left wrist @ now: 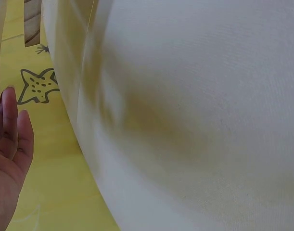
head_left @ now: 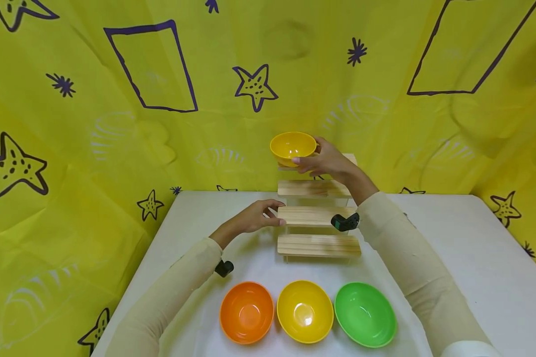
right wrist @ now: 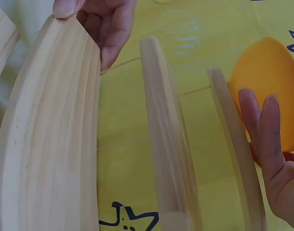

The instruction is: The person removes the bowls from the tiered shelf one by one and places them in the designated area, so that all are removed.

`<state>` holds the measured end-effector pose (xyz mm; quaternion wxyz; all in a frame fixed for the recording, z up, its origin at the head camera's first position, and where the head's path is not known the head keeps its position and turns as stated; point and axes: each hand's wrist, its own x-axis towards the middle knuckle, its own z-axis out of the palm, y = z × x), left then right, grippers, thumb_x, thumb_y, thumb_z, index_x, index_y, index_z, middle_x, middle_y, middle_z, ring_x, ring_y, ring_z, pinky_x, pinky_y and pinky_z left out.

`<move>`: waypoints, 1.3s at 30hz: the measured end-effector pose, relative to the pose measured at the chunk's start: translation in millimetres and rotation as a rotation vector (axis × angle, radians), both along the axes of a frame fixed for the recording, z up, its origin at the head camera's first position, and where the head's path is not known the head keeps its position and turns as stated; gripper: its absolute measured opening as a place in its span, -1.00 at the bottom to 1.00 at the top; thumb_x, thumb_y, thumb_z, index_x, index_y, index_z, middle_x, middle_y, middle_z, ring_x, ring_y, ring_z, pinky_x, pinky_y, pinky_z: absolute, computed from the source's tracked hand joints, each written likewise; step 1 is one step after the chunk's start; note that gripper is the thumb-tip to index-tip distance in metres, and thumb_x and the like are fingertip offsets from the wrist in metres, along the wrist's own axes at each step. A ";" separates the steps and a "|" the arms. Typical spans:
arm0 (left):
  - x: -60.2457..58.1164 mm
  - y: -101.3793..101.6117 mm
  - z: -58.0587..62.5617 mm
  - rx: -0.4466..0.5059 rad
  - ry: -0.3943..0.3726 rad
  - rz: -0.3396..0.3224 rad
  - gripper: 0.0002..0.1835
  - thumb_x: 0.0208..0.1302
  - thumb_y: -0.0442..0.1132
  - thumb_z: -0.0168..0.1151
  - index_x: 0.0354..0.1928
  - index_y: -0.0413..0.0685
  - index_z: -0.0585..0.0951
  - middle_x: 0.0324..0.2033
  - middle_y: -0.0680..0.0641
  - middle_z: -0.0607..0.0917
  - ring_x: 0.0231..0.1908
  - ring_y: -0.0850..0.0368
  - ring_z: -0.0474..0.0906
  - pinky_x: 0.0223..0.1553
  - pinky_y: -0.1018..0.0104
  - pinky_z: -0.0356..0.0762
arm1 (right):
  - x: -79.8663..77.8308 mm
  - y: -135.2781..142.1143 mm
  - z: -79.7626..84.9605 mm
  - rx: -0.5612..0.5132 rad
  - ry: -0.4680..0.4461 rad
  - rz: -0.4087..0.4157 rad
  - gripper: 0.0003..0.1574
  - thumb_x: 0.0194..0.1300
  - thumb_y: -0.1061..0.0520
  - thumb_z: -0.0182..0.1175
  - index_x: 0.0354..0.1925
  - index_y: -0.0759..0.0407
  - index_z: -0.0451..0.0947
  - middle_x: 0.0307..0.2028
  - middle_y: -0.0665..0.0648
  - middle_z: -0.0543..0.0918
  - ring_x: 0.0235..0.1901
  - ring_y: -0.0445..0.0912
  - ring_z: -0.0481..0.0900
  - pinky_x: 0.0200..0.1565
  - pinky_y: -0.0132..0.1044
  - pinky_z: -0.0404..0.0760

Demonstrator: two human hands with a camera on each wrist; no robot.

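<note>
My right hand [head_left: 328,159] holds a small yellow bowl [head_left: 292,144] by its right side, over the top step of a tiered wooden stand [head_left: 312,215]. In the right wrist view, two fingers of that hand [right wrist: 284,178] lie against the bowl's outside [right wrist: 267,86], close to the top step [right wrist: 238,154]. Lower down, my left hand [head_left: 263,216] grips the left end of a middle step. Its thumb rests on that wood [right wrist: 55,110] in the right wrist view. Only part of the left hand [left wrist: 9,154] shows in the left wrist view.
Three bowls stand in a row in front of the stand: orange [head_left: 247,312], yellow [head_left: 305,311] and green [head_left: 365,314]. The white table [head_left: 464,248] is backed by a yellow curtain [head_left: 232,39] with drawn starfish, close behind the stand.
</note>
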<state>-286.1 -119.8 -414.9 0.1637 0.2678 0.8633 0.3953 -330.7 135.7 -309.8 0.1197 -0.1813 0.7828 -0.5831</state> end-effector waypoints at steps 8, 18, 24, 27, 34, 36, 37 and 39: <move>0.1 0.3 1.7 0.009 0.000 -0.013 -0.39 0.34 -0.12 0.35 0.37 -0.15 0.45 0.16 -0.22 0.58 -0.02 0.02 0.64 -0.05 0.26 0.62 | -1.8 -9.9 0.7 -0.054 0.005 -0.024 -0.03 0.31 0.02 0.35 0.49 -0.02 0.03 0.14 0.27 0.53 -0.29 -0.07 0.77 -0.23 -0.19 0.69; -0.7 0.4 0.3 0.007 -0.003 -0.010 -0.38 0.34 -0.11 0.35 0.37 -0.17 0.44 0.16 -0.21 0.58 -0.02 0.02 0.64 -0.06 0.27 0.62 | -3.6 -14.8 -0.2 -0.061 -0.022 -0.087 0.28 0.26 0.02 0.41 0.59 -0.05 -0.27 0.21 0.32 0.47 -0.35 -0.08 0.76 -0.20 -0.22 0.70; -0.5 -0.2 0.9 0.006 -0.005 -0.007 -0.39 0.34 -0.11 0.35 0.37 -0.14 0.45 0.17 -0.22 0.58 -0.02 0.03 0.64 -0.05 0.27 0.62 | -4.0 -14.1 -2.2 -0.060 -0.007 -0.103 0.39 0.21 0.02 0.45 0.61 -0.06 -0.33 0.17 0.33 0.50 -0.35 -0.07 0.76 -0.12 -0.16 0.72; -0.9 -0.7 0.3 0.004 -0.006 -0.007 -0.39 0.34 -0.10 0.35 0.37 -0.13 0.45 0.17 -0.21 0.58 -0.02 0.04 0.64 -0.05 0.27 0.61 | -2.8 -13.2 -3.4 -0.072 0.009 -0.101 0.38 0.19 0.03 0.47 0.60 -0.06 -0.31 0.16 0.32 0.50 -0.32 -0.02 0.76 -0.15 -0.16 0.72; -1.0 -1.3 -1.3 0.008 -0.013 -0.002 -0.40 0.34 -0.09 0.35 0.36 -0.10 0.46 0.15 -0.20 0.58 -0.02 0.04 0.63 -0.05 0.27 0.61 | 3.3 -10.0 -4.2 -0.085 0.029 -0.080 0.39 0.20 0.07 0.46 0.61 -0.09 -0.33 0.19 0.31 0.48 -0.26 0.03 0.76 -0.20 -0.18 0.72; -0.9 -1.3 -1.8 0.007 -0.010 -0.003 -0.40 0.34 -0.09 0.35 0.36 -0.09 0.46 0.16 -0.20 0.58 -0.02 0.04 0.63 -0.05 0.26 0.61 | 6.1 -7.8 -4.2 -0.088 0.034 -0.070 0.39 0.22 0.09 0.45 0.61 -0.11 -0.35 0.20 0.32 0.47 -0.27 0.01 0.76 -0.20 -0.17 0.71; -0.9 -1.2 -2.0 0.007 -0.009 -0.004 -0.40 0.34 -0.09 0.35 0.37 -0.09 0.46 0.17 -0.20 0.57 -0.02 0.03 0.63 -0.05 0.26 0.61 | 7.4 -6.1 -4.6 -0.091 0.037 -0.066 0.39 0.22 0.10 0.44 0.61 -0.12 -0.34 0.20 0.31 0.46 -0.25 0.04 0.76 -0.20 -0.16 0.71; -0.8 -1.0 -2.3 0.007 -0.007 -0.004 -0.39 0.34 -0.09 0.35 0.37 -0.08 0.46 0.17 -0.20 0.57 -0.01 0.03 0.63 -0.05 0.26 0.61 | 10.0 -1.9 -5.6 -0.095 0.041 -0.059 0.38 0.21 0.12 0.44 0.61 -0.13 -0.34 0.19 0.32 0.48 -0.24 0.08 0.76 -0.24 -0.19 0.71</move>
